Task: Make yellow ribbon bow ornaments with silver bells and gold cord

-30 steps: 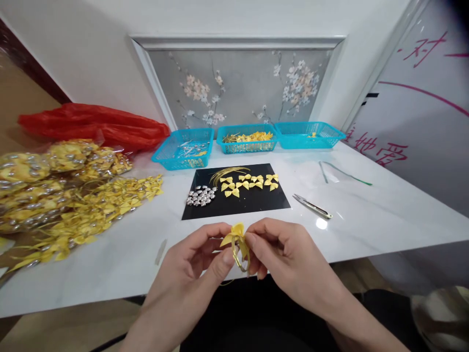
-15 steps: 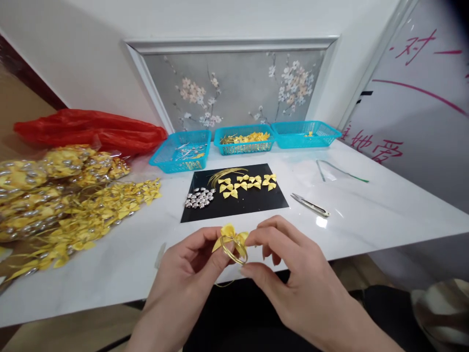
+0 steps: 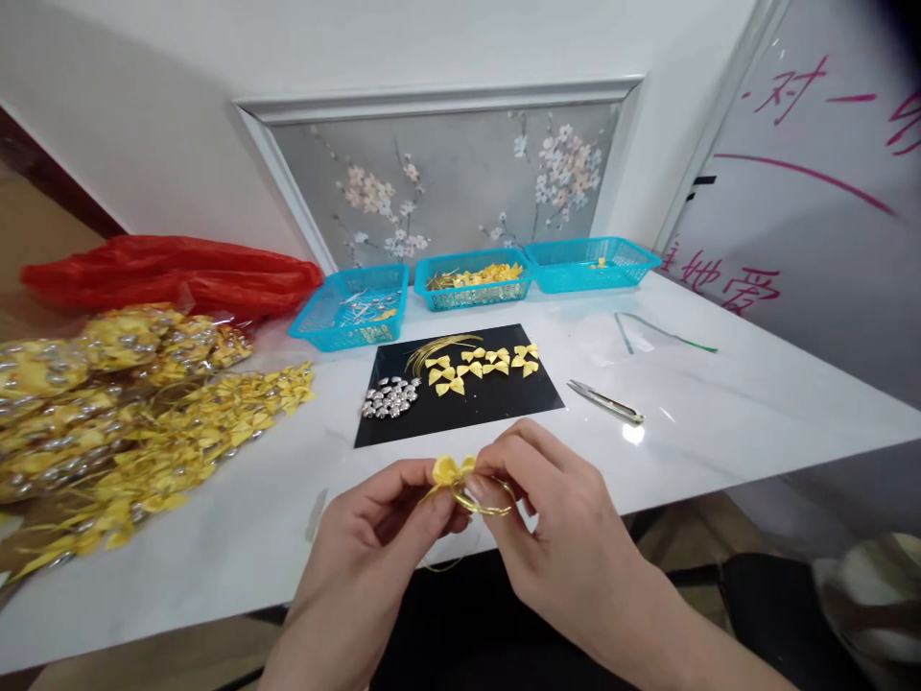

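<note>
My left hand (image 3: 392, 537) pinches a yellow ribbon bow (image 3: 447, 471) between thumb and fingers. From the bow, a loop of gold cord (image 3: 484, 508) curves toward my right hand (image 3: 543, 518), whose thumb and fingers are closed on it at the bow's right side. A thin strand of cord hangs below the hands. Beyond them lies a black mat (image 3: 496, 408) with several small yellow bows (image 3: 471, 369), a pile of silver beads (image 3: 390, 397) and a bundle of gold cords (image 3: 442, 349).
Thread snips (image 3: 608, 401) lie right of the mat. Three blue baskets (image 3: 597, 278) line the wall, beside a red bag (image 3: 173, 274). Finished-looking yellow bow strands (image 3: 194, 432) and bagged ones (image 3: 64, 403) cover the left side. A green strip (image 3: 673, 334) lies at the right.
My right fingers have closed in on the bow and cord loop. The loop has tipped from upright to nearly flat and shifted right. The view has moved slightly.
</note>
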Demonstrator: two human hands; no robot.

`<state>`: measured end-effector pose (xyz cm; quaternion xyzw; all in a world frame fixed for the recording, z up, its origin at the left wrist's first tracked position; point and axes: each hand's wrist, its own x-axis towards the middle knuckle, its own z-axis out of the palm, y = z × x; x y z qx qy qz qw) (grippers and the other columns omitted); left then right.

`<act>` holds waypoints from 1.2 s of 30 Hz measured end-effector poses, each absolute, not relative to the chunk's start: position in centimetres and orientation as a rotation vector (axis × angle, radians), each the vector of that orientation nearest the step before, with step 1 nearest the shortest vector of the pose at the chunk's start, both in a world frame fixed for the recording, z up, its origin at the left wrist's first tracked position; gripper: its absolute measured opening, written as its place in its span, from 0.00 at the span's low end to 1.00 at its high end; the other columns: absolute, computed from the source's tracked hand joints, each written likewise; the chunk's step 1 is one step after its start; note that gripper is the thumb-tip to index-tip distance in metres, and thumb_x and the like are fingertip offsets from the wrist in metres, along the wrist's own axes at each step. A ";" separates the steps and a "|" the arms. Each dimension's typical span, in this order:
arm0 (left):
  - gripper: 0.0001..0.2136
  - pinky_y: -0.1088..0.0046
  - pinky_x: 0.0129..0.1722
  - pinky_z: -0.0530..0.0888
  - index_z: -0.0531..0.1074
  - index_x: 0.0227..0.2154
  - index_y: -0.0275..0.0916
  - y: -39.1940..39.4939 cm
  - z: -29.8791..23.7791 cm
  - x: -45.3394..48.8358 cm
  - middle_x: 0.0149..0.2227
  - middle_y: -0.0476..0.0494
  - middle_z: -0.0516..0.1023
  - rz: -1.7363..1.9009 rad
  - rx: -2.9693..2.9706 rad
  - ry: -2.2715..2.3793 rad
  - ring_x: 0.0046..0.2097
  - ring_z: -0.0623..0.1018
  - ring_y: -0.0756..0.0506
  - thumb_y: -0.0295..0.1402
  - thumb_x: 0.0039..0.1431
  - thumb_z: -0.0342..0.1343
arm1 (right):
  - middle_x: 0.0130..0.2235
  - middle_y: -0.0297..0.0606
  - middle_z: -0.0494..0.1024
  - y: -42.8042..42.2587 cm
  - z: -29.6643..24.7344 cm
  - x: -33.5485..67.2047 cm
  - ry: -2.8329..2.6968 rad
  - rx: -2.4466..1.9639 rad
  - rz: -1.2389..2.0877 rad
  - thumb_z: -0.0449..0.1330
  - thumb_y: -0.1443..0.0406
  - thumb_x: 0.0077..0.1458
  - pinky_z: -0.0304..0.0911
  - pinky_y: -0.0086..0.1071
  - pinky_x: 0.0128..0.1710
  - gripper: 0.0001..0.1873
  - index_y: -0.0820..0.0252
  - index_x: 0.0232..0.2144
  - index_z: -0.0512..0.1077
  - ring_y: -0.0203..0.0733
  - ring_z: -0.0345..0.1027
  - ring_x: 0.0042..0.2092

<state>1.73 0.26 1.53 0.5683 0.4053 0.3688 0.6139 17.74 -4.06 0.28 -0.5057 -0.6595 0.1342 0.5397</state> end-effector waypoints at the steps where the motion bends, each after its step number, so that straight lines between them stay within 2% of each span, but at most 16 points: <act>1: 0.03 0.79 0.41 0.75 0.81 0.34 0.44 0.3 1.6 1.8 0.33 0.50 0.81 0.852 1.296 0.938 0.37 0.77 0.49 0.36 0.58 0.65 | 0.32 0.35 0.69 -4.1 0.3 17.8 -1.571 -1.203 0.378 0.53 0.73 0.61 0.58 0.28 0.27 0.08 0.61 0.31 0.68 0.34 0.62 0.30; 4: 0.04 0.79 0.40 0.75 0.81 0.33 0.43 0.2 1.7 1.8 0.34 0.49 0.81 0.871 1.227 0.944 0.37 0.77 0.49 0.35 0.55 0.67 | 0.33 0.31 0.71 -4.4 0.5 18.4 -1.538 -1.219 0.525 0.57 0.74 0.59 0.60 0.27 0.28 0.06 0.59 0.35 0.68 0.33 0.64 0.30; 9: 0.06 0.80 0.37 0.75 0.81 0.33 0.43 0.0 1.7 2.0 0.31 0.50 0.80 0.883 1.151 0.931 0.34 0.76 0.50 0.36 0.53 0.69 | 0.38 0.30 0.73 -5.4 0.8 18.9 -1.555 -1.212 0.520 0.59 0.75 0.57 0.62 0.25 0.31 0.13 0.56 0.42 0.69 0.31 0.66 0.32; 15: 0.09 0.81 0.33 0.72 0.80 0.32 0.41 -0.4 1.9 2.1 0.29 0.50 0.77 0.893 1.165 0.934 0.32 0.71 0.51 0.41 0.52 0.69 | 0.35 0.34 0.71 -5.4 0.4 17.8 -1.558 -1.180 0.324 0.57 0.71 0.61 0.62 0.28 0.29 0.04 0.59 0.37 0.71 0.34 0.65 0.32; 20: 0.10 0.79 0.35 0.74 0.79 0.34 0.42 -0.2 1.3 1.8 0.31 0.49 0.79 0.908 1.229 0.988 0.34 0.75 0.49 0.43 0.54 0.67 | 0.37 0.36 0.72 -5.4 0.1 17.5 -1.589 -1.233 0.291 0.55 0.72 0.61 0.63 0.31 0.30 0.06 0.58 0.40 0.69 0.38 0.66 0.33; 24: 0.06 0.80 0.38 0.76 0.78 0.38 0.47 -0.1 0.2 1.3 0.37 0.51 0.82 1.097 1.486 1.119 0.38 0.80 0.49 0.35 0.57 0.65 | 0.43 0.36 0.72 -5.9 -0.2 18.6 -1.681 -1.301 0.457 0.52 0.74 0.60 0.64 0.33 0.35 0.15 0.54 0.46 0.67 0.39 0.68 0.37; 26: 0.08 0.81 0.43 0.76 0.77 0.39 0.48 -0.2 -0.2 1.1 0.41 0.52 0.82 1.249 1.741 1.169 0.42 0.80 0.50 0.28 0.60 0.61 | 0.44 0.37 0.72 -6.0 -0.1 19.2 -1.663 -1.303 0.540 0.49 0.73 0.62 0.63 0.33 0.36 0.14 0.53 0.45 0.67 0.39 0.67 0.37; 29: 0.14 0.82 0.51 0.72 0.75 0.42 0.47 -0.4 -0.3 0.8 0.44 0.52 0.81 1.421 2.223 1.102 0.47 0.79 0.52 0.20 0.61 0.55 | 0.34 0.34 0.71 -6.0 0.5 19.6 -1.487 -1.244 0.815 0.49 0.64 0.67 0.60 0.29 0.30 0.09 0.55 0.39 0.69 0.35 0.63 0.31; 31: 0.16 0.82 0.54 0.71 0.73 0.43 0.44 -0.6 -0.2 0.7 0.44 0.49 0.80 1.470 2.508 0.993 0.47 0.79 0.52 0.16 0.60 0.53 | 0.25 0.28 0.66 -5.9 1.0 19.1 -1.356 -1.177 1.087 0.52 0.58 0.67 0.55 0.26 0.24 0.11 0.57 0.35 0.68 0.33 0.57 0.25; 33: 0.18 0.82 0.55 0.71 0.73 0.45 0.41 -0.7 -0.1 0.6 0.45 0.46 0.80 1.472 2.682 0.868 0.47 0.79 0.52 0.14 0.58 0.52 | 0.24 0.27 0.63 -5.7 1.4 18.4 -1.316 -1.132 1.226 0.56 0.57 0.64 0.53 0.26 0.23 0.12 0.58 0.32 0.68 0.31 0.54 0.24; 36: 0.18 0.80 0.55 0.73 0.73 0.45 0.41 -0.8 -0.2 0.5 0.45 0.45 0.80 1.460 2.714 0.821 0.47 0.79 0.51 0.14 0.58 0.52 | 0.26 0.29 0.66 -5.3 1.4 17.6 -1.394 -1.122 1.144 0.56 0.61 0.64 0.53 0.27 0.26 0.11 0.59 0.30 0.68 0.32 0.55 0.27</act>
